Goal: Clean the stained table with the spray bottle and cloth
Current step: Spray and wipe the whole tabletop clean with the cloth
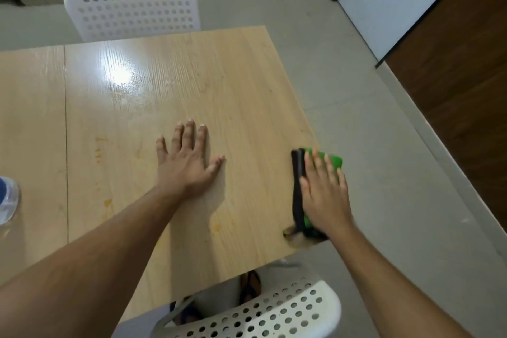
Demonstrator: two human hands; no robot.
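Cloth (326, 170) under flat right hand (325, 195) overhangs the surface's (247, 85) right edge, may slip off; left hand (189, 162) rests flat, fingers spread.

Two bare forearms reach forward, the left hand (189, 162) lying flat, palm down, fingers spread, and the right hand (323, 192) also palm down, fingers straight and apparently pressing downward.

The counter (170, 85) is pale wood grain with yellow-orange stains (107, 202). The cloth (307, 186) under my right hand (323, 195) is bright green with a black edge. Both chairs (131, 11) are white, patterned with rows of round holes. The floor (370, 145) is pale grey.
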